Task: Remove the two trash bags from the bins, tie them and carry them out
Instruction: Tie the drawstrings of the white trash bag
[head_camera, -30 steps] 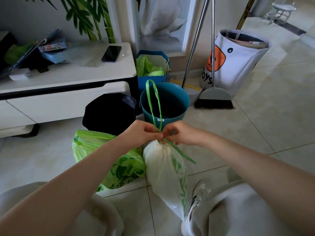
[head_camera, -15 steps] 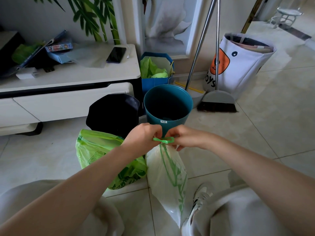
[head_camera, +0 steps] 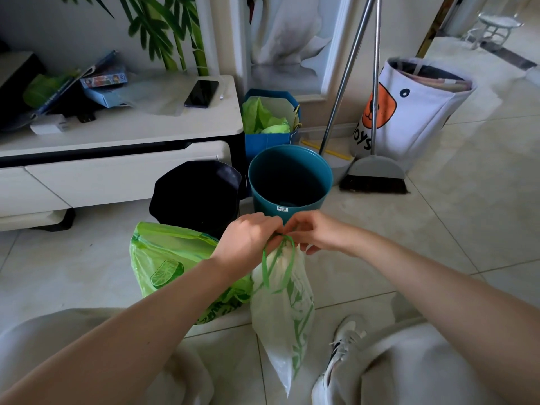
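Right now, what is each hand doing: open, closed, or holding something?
Left hand: closed, pinching the green drawstring at the white trash bag neck.
Right hand: closed, pinching the same drawstring.

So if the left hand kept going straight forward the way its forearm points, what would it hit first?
Probably the teal bin: the left hand, gripping the drawstring on the white bag, aims at its near wall, though depth is unclear.

The white bag (head_camera: 282, 311) carries a green leafy print and a green drawstring (head_camera: 270, 266). The green bag (head_camera: 172, 258) shows a darker lime-slice motif. One bin (head_camera: 289, 178) is teal, the other bin (head_camera: 195, 194) black or perhaps very dark navy. The toy sack (head_camera: 409, 112) is white with an orange patch.
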`<state>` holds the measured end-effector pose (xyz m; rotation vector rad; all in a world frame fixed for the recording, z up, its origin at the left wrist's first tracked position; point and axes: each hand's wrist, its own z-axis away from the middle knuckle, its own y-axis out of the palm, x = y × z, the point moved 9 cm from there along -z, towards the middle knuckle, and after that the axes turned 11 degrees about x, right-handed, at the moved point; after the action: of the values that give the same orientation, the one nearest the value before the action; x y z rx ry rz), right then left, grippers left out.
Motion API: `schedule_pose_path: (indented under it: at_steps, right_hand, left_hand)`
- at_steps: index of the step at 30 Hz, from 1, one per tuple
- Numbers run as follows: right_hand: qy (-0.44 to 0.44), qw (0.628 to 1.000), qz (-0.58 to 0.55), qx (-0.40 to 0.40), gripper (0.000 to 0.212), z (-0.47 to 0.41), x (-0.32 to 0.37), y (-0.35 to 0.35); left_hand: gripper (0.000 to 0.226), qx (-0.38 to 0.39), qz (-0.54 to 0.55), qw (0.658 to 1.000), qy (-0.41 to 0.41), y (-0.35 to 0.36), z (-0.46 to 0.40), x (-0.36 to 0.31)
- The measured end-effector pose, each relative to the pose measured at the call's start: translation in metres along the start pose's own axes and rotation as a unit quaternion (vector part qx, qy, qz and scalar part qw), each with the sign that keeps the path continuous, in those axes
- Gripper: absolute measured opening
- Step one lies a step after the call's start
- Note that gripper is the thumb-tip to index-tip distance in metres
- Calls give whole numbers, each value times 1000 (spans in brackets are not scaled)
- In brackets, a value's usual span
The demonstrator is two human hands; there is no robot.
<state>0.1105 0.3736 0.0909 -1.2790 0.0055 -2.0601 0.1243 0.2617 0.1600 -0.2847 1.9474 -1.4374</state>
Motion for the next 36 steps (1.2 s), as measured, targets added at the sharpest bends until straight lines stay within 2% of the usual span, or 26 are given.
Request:
schedule_pose_path:
  at_steps: [4,9,14,19,22,25,29,31,33,36]
  right_hand:
    - [-24,1000,16,8,16,0,7,1]
    - [-32,999,23,5,9,-2,9,0]
    - [-38,999,20,-5,16,-4,11,1]
    - [5,999,-22,35,31,-6,7,8]
    - [29,997,0,69,33,-3,3,10]
    - [90,989,13,115,39,0,-9,9]
    - [172,964,113,168,57,11,-22,3]
    - [189,948,158,201,39,19,-25,2]
    - [183,946,179,199,21,22,-22,-5]
    - [164,944,240,153,15,24,-13,-24]
  left_hand:
    - [22,-12,-26,1000,-2,0,0,3]
    - [14,-8,-32,999,-2,2,0,2]
    - [20,-10,-16,1000,21,0,0,-6]
    - [15,-16,-15,999,28,-1,-1,-7]
    - [17,-2,-9,1000,22,5,-2,-3]
    - [23,14,-7,1000,14,12,-3,-1]
    - [22,37,-16,999,28,21,-4,-3]
    - [19,42,-14,999,25,23,-3,-1]
    - [13,43,-9,999,17,25,-2,4]
    - [12,47,-2,999,14,29,-1,7]
